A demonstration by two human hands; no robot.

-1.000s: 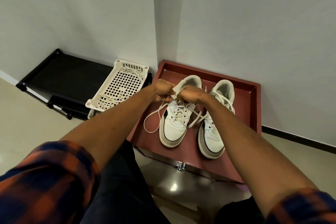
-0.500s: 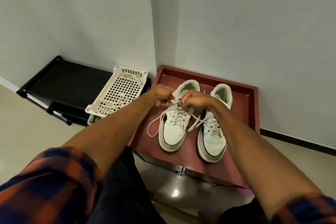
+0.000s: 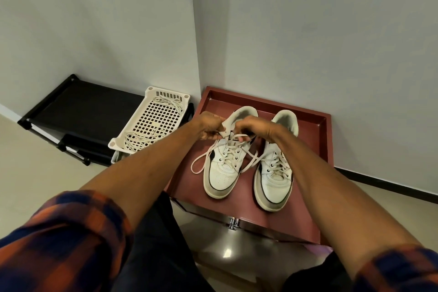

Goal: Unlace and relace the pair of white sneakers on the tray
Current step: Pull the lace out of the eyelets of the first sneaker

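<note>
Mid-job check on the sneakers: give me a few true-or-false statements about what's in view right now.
1. The left hand and the right hand both pinch the lace of the left sneaker. True.
2. The white basket is empty. False: the white basket holds loose laces.
3. Both sneakers stand on the red tray. True.
4. The right sneaker has no lace. False: the right sneaker is laced through its eyelets.
5. The sneakers' toes point at the wall. False: the toes point toward the person.

Two sneakers [image 3: 222, 169] [image 3: 275, 181], two hands [image 3: 211, 127] [image 3: 252, 128], one tray [image 3: 314, 149], one basket [image 3: 154, 123], one rack [image 3: 90, 106].
</note>
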